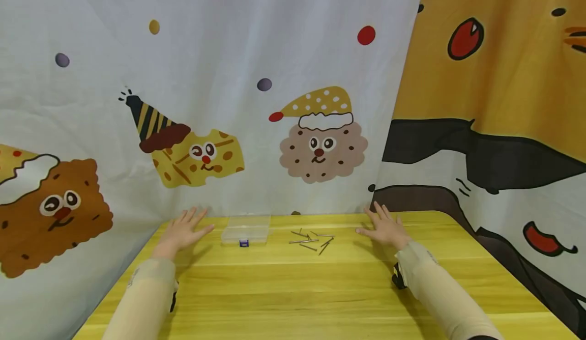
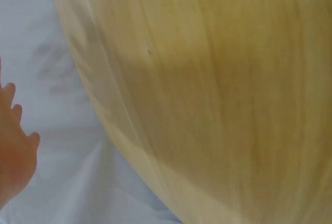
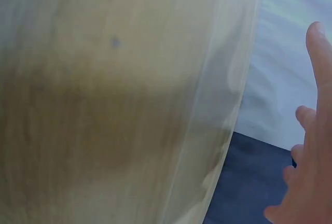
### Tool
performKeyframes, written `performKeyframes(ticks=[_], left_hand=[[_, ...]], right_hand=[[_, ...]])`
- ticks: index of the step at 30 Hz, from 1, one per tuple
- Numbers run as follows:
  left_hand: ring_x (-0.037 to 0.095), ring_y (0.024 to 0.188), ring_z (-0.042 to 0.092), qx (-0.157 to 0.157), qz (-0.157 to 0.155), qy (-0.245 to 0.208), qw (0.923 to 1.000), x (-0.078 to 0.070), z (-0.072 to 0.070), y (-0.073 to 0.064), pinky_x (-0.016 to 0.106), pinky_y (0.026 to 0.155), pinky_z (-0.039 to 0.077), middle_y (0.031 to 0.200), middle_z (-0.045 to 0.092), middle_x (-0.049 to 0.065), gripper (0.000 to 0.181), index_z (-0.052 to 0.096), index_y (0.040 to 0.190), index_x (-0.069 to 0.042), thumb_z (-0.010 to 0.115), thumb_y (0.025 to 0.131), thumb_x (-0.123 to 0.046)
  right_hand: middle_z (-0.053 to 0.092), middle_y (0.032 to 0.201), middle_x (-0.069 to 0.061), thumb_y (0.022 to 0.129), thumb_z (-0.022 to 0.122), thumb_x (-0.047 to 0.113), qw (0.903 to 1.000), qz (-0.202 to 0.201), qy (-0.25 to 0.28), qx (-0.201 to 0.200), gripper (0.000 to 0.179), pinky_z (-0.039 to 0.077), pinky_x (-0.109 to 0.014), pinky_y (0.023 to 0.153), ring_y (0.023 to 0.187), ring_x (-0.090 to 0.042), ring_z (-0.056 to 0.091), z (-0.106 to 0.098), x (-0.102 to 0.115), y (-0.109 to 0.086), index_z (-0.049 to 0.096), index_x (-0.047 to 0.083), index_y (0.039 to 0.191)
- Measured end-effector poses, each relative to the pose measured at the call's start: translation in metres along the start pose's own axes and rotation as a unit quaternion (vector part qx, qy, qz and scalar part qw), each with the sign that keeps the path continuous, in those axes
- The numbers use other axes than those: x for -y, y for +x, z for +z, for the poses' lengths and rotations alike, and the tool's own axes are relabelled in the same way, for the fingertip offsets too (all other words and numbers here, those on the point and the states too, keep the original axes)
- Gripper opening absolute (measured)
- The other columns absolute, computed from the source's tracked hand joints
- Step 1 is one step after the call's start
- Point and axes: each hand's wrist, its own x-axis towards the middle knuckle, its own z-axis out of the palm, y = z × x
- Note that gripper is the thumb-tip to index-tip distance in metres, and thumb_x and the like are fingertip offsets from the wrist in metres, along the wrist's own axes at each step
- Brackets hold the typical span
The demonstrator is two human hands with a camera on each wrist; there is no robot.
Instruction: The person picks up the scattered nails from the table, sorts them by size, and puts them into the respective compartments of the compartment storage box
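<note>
My left hand (image 1: pixel 182 232) is held with fingers spread at the far left of the table, just left of a clear plastic box (image 1: pixel 247 232) with a blue latch (image 1: pixel 244 243). Several loose metal nails (image 1: pixel 312 241) lie scattered to the right of the box. On the far right side my right hand (image 1: pixel 386 229) also has its fingers spread, to the right of the nails. Neither hand holds anything. The left wrist view catches part of the left hand (image 2: pixel 15 146) at its left edge; part of the right hand (image 3: pixel 311 156) appears at the right edge of its wrist view.
A yellow wood-grain table (image 1: pixel 293 289) fills the lower part of the head view. Behind it hangs a white curtain (image 1: pixel 220 50) with cartoon biscuits, and an orange, black and white printed cloth (image 1: pixel 503 90) hangs at the right.
</note>
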Motion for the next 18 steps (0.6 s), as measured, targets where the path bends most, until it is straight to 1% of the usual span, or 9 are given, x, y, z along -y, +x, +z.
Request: performKeyframes(ticks=[2,4,6,8,10,11,14,16,18], left_hand=[[0.052,0.14,0.011,-0.005,0.004,-0.009,0.9999,-0.001,-0.001,0.0,0.073,0.105,0.007,0.156,0.015,0.027,0.079,0.024,0.155,-0.011,0.036,0.097,-0.063],[0.052,0.139,0.014,-0.013,0.008,-0.032,0.9994,-0.002,-0.001,0.001,0.072,0.105,0.011,0.156,0.016,0.028,0.076,0.024,0.155,-0.011,0.035,0.099,-0.061],[0.051,0.139,0.015,-0.022,0.01,-0.075,0.9969,-0.004,-0.002,0.004,0.07,0.106,0.013,0.155,0.018,0.029,0.072,0.023,0.155,-0.009,0.035,0.101,-0.056],[0.051,0.139,0.017,-0.03,0.014,-0.124,0.9917,-0.007,-0.003,0.007,0.068,0.107,0.015,0.154,0.02,0.03,0.07,0.023,0.154,-0.006,0.034,0.103,-0.052],[0.05,0.138,0.019,-0.033,0.016,-0.178,0.9833,-0.011,-0.005,0.011,0.065,0.108,0.017,0.152,0.023,0.031,0.068,0.024,0.154,-0.003,0.034,0.104,-0.048],[0.05,0.138,0.021,-0.033,0.015,-0.202,0.9787,-0.014,-0.006,0.012,0.064,0.108,0.019,0.151,0.025,0.031,0.068,0.024,0.153,-0.001,0.035,0.104,-0.047],[0.048,0.136,0.027,-0.027,0.001,-0.256,0.9662,-0.02,-0.007,0.016,0.061,0.108,0.025,0.149,0.03,0.032,0.07,0.027,0.152,0.0,0.036,0.103,-0.049],[0.048,0.135,0.03,-0.018,-0.015,-0.295,0.9551,-0.023,-0.005,0.016,0.06,0.106,0.029,0.148,0.032,0.031,0.07,0.029,0.151,0.001,0.038,0.103,-0.049],[0.047,0.134,0.033,-0.003,-0.034,-0.339,0.94,-0.025,-0.001,0.016,0.059,0.105,0.032,0.149,0.031,0.031,0.069,0.029,0.151,0.001,0.039,0.103,-0.048]], right_hand=[[0.008,0.157,-0.028,0.091,0.053,0.062,0.9999,-0.001,0.012,0.012,0.085,0.004,-0.079,0.099,0.141,-0.05,0.007,0.0,0.001,0.0,0.03,0.008,0.153],[0.01,0.156,-0.03,0.092,0.052,0.061,0.9993,-0.009,0.031,0.021,0.084,0.008,-0.079,0.099,0.14,-0.053,0.01,0.002,0.002,0.001,0.029,0.007,0.153],[0.012,0.154,-0.034,0.094,0.053,0.055,0.9968,-0.026,0.069,0.031,0.082,0.013,-0.078,0.099,0.138,-0.055,0.012,0.003,0.006,0.002,0.028,0.003,0.152],[0.017,0.15,-0.038,0.096,0.055,0.047,0.9922,-0.048,0.109,0.037,0.077,0.021,-0.075,0.099,0.135,-0.058,0.019,0.004,0.011,0.003,0.03,-0.002,0.15],[0.025,0.147,-0.038,0.098,0.057,0.036,0.9854,-0.067,0.151,0.042,0.069,0.027,-0.07,0.1,0.131,-0.057,0.027,0.004,0.017,0.004,0.032,-0.006,0.147],[0.029,0.145,-0.037,0.098,0.057,0.032,0.9819,-0.07,0.17,0.045,0.066,0.03,-0.067,0.1,0.13,-0.056,0.031,0.005,0.021,0.005,0.034,-0.007,0.146],[0.044,0.138,-0.033,0.098,0.058,0.024,0.9733,-0.076,0.211,0.049,0.055,0.04,-0.059,0.097,0.122,-0.05,0.045,0.008,0.032,0.007,0.043,-0.009,0.141],[0.051,0.132,-0.03,0.099,0.058,0.02,0.9673,-0.071,0.238,0.052,0.049,0.045,-0.054,0.094,0.117,-0.045,0.051,0.011,0.041,0.009,0.049,-0.009,0.136],[0.056,0.126,-0.028,0.098,0.058,0.017,0.96,-0.067,0.266,0.056,0.043,0.048,-0.05,0.089,0.111,-0.04,0.056,0.016,0.048,0.01,0.054,-0.009,0.132]])
